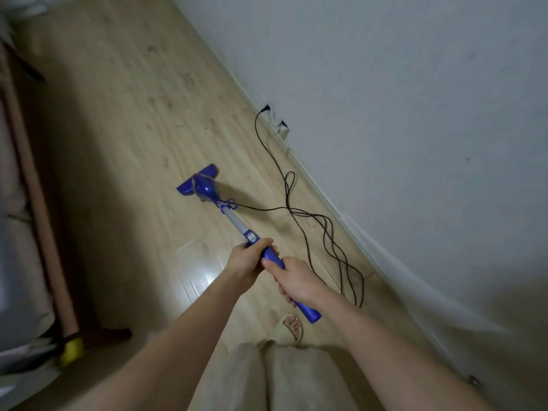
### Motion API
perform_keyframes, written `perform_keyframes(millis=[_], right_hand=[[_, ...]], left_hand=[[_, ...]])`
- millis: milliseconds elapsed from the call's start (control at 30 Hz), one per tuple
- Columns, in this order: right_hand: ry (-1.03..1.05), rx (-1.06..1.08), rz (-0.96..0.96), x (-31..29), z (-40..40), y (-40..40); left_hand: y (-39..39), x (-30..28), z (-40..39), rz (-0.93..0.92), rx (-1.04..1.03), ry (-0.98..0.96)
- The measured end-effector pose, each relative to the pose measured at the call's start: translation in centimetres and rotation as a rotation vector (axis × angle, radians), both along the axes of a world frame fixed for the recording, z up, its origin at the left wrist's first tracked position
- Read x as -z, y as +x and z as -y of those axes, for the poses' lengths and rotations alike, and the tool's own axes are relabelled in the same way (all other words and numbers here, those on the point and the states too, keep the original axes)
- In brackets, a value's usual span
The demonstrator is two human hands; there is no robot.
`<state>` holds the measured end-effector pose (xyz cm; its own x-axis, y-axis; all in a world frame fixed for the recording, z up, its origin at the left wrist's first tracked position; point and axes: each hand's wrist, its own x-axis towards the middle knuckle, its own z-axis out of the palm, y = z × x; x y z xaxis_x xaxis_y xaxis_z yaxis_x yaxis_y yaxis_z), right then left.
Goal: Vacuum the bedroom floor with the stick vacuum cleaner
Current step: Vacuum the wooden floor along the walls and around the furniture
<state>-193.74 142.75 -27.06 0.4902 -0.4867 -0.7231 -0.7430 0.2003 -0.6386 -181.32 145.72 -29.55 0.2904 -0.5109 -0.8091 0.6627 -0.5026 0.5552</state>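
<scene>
A blue stick vacuum cleaner (pixel 207 188) stands slanted on the light wooden floor (pixel 124 120), its flat blue head (pixel 197 180) down on the boards at mid frame. A grey tube runs back from it to a blue handle (pixel 274 258). My left hand (pixel 247 259) grips the handle just below the switch. My right hand (pixel 296 281) grips it lower down, close behind the left. The handle's end sticks out under my right wrist.
The vacuum's black power cord (pixel 323 229) lies in loose loops on the floor to the right, running to a plug (pixel 264 109) in the white wall (pixel 385 99). A bed frame (pixel 32 188) lines the left side. My slippered foot (pixel 289 329) stands below my hands.
</scene>
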Motion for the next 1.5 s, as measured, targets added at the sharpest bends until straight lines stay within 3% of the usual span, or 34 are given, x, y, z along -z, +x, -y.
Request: perform_keyframes(millis=[300, 600, 1100, 1300, 1500], right_hand=[[-0.077, 0.014, -0.099, -7.8, -10.2, -7.9], [-0.094, 0.117, -0.149, -12.1, -18.3, -15.0], [-0.058, 0.349, -0.178, -15.2, -17.8, -29.8], [-0.044, 0.371, -0.148, -14.0, -15.6, -30.9], [0.108, 0.37, -0.079, -15.1, -15.2, -31.0]], left_hand=[[-8.2, -7.0, -9.5, -0.067, 0.064, 0.02], [-15.5, -11.1, -16.3, -0.096, 0.186, 0.003], [-30.6, -14.0, -13.8, -0.106, 0.43, -0.021], [-32.2, -13.3, -11.3, -0.04, 0.443, -0.04], [-31.6, -13.7, -11.5, -0.052, 0.443, -0.006]])
